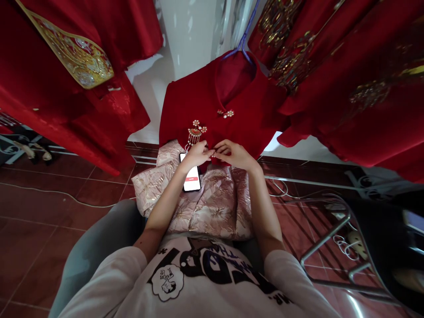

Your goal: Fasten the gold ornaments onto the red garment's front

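A red jacket (192, 97) with a stand-up neck opening hangs in front of me on a blue hanger (243, 42). My left hand (198, 153) and my right hand (234, 154) meet low on its front, thumbs and fingertips pinched together at the cloth. Something small and pale shows between the fingertips, too small to make out. Above my left hand sits a gold fan-shaped brooch (194, 132) with bead tassels. A pearl flower clasp (228, 114) fastens the neckline. Under my left wrist, a lit phone (191, 182) lies on the pink brocade cloth (215, 207) across my lap.
Red embroidered garments (132, 26) hang at the left, and more beaded red garments (331, 79) at the right. A black chair (374, 229) with metal legs stands to the right. Cables (76, 199) run over the red tiled floor (29, 229). Shoes (36, 152) are at the far left.
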`<state>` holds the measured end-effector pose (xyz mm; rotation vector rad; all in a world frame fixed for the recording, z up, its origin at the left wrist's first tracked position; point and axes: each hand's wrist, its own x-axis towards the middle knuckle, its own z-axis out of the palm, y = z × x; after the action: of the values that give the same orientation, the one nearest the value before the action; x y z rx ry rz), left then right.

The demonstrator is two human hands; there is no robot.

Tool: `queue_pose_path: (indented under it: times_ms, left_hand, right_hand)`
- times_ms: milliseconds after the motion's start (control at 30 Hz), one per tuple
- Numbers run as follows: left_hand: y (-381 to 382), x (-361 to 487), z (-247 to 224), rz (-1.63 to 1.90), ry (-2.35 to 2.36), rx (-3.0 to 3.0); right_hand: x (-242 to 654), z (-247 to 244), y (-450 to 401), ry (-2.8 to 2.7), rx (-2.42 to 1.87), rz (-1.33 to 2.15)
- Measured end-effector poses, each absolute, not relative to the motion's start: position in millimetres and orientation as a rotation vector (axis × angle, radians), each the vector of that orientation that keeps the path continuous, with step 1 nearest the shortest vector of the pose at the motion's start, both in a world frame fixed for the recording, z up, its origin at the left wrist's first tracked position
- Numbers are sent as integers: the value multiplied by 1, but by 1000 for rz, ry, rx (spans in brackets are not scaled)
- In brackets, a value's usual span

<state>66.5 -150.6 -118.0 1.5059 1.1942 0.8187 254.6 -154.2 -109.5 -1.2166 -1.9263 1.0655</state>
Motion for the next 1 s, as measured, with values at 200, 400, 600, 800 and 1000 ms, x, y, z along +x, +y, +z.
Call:
queue_pose_path:
  times_ms: [200,400,600,800,1000]
  left_hand:
    - [-149,73,-118,958,1147,1384]
    - [-152,75,-117,834,1115,1358]
    - [-137,71,-135,952,1304,1545]
    - [-128,66,-147,972,1513,1655]
    - [-125,62,-159,1055,1508,1781]
  right_hand:
    - [252,-99,-160,-1925,-1263,879]
    - [251,-99,-159,-1889,-1336,797]
    - [255,-106,-154,-1772,-1320,755]
    - [254,-109,-153,-1761,-1304,808]
    - [255,-110,-152,-1754,-1300,829]
